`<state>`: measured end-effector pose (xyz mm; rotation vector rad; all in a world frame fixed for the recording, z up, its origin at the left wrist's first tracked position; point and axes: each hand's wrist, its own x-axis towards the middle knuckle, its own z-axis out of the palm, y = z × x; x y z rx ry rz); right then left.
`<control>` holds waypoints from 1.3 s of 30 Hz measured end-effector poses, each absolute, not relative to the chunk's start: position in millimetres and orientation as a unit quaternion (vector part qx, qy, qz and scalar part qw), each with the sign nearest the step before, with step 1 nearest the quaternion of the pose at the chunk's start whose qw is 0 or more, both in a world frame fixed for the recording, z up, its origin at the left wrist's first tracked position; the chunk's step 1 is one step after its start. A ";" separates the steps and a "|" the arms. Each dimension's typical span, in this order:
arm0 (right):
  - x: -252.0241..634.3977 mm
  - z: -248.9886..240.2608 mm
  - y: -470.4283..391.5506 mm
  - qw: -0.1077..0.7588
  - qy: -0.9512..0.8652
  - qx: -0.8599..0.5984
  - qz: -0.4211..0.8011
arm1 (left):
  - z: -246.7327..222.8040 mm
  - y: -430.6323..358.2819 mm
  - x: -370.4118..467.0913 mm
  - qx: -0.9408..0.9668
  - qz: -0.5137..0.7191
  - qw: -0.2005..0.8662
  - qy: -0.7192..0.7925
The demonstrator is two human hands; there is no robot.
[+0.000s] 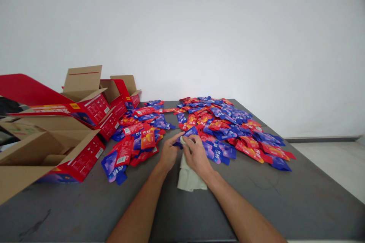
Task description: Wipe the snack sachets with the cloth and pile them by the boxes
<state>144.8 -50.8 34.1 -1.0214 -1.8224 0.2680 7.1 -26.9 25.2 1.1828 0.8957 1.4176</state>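
My left hand (169, 152) grips a blue pouch (191, 131) by its near left part, above the middle of the table. A pale cloth (188, 177) hangs from my right hand (196, 155), whose fingers are closed on it and press a fold of it against the pouch. The cloth's lower end spreads towards the table between my forearms. To the left lies a heap of red and blue pouches (147, 138). A larger heap of similar pouches (217, 151) begins just beyond my right hand.
Several open red cartons (85, 156) with raised brown flaps stand along the left side. The dark table (256, 205) meets a white wall (199, 34) at the back. Its right edge slopes down beside a pale floor (327, 159).
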 end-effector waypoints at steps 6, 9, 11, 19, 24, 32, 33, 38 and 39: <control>142.4 35.0 -50.5 0.511 -0.744 -0.417 0.109 | 34.1 -29.2 8.4 0.371 0.629 0.604 0.320; 152.2 36.5 -44.4 0.535 -0.706 -0.455 0.094 | 35.1 -27.8 7.9 0.336 0.636 0.620 0.314; 157.3 37.6 -41.8 0.546 -0.680 -0.481 0.090 | 35.2 -26.7 6.6 0.319 0.637 0.629 0.312; 155.1 42.2 -46.1 0.564 -0.671 -0.463 0.131 | 34.9 -25.4 1.3 0.283 0.620 0.652 0.333; 152.8 44.6 -49.1 0.569 -0.679 -0.444 0.136 | 32.7 -27.7 11.1 0.308 0.555 0.672 0.382; 145.4 33.6 -49.0 0.510 -0.740 -0.417 0.136 | 37.3 -30.7 19.6 0.262 0.590 0.713 0.274; 144.0 33.5 -50.0 0.501 -0.744 -0.420 0.137 | 37.2 -30.2 19.1 0.249 0.586 0.722 0.271; 144.1 34.3 -49.8 0.495 -0.748 -0.423 0.126 | 34.5 -29.2 16.6 0.251 0.617 0.693 0.276; 146.4 34.3 -47.9 0.504 -0.740 -0.430 0.119 | 34.1 -29.6 15.8 0.251 0.620 0.687 0.285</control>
